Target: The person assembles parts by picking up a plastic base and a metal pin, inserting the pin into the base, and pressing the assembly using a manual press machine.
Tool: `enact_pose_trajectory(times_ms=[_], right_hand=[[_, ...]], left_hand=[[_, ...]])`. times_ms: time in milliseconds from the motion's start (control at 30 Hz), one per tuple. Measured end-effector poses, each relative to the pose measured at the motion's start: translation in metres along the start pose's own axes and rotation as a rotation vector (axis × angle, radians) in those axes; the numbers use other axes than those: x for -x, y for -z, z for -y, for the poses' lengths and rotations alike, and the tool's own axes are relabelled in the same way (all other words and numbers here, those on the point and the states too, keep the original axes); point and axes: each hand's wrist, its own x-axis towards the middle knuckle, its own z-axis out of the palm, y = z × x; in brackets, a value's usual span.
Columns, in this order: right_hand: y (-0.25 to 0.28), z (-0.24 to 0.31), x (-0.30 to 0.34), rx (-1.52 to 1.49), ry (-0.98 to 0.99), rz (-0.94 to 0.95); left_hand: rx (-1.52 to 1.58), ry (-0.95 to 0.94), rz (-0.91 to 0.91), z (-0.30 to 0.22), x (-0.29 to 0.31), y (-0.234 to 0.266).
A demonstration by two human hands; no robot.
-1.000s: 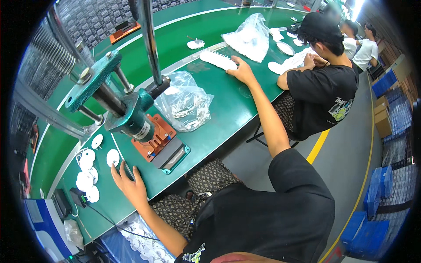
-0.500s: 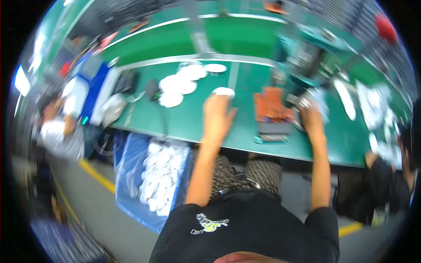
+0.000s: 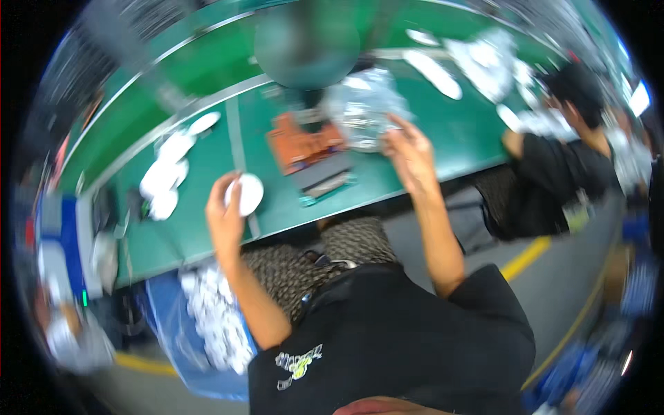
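Observation:
My left hand (image 3: 225, 218) is closed around the edge of a round white disc (image 3: 249, 195), held over the front of the green table. My right hand (image 3: 413, 155) is raised at the right edge of a clear plastic bag (image 3: 370, 104), fingers stretched and apart, blurred by motion. Whether it touches the bag I cannot tell. Between the hands sits an orange fixture (image 3: 304, 145) with a grey block (image 3: 321, 173) at its front. Several more white discs (image 3: 162, 180) lie overlapping on the table at the left.
A large round machine part (image 3: 308, 41) hangs over the table's far side. A blue-lined bin (image 3: 162, 325) of small white pieces (image 3: 214, 318) stands below the left edge. Long white parts (image 3: 434, 74) and another bag (image 3: 487, 62) lie right, near a seated person in black (image 3: 574, 152).
My view has swung to the right. My left hand has lifted the white disc and brought it nearer me. My right hand has moved from beside the fixture to the bag's right edge.

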Motion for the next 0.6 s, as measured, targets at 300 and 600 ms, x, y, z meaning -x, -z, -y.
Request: enact_pose_trajectory(times_ms=[300, 600], right_hand=[[0.001, 0.023, 0.054, -0.037, -0.135, 0.172], [-0.074, -0.003, 0.098, 0.369, -0.021, 0.316]], left_hand=[[-0.780, -0.309, -0.277, -0.018, 0.028, -0.024], [-0.198, -0.226, -0.050, -0.022, 0.064, -0.039]])
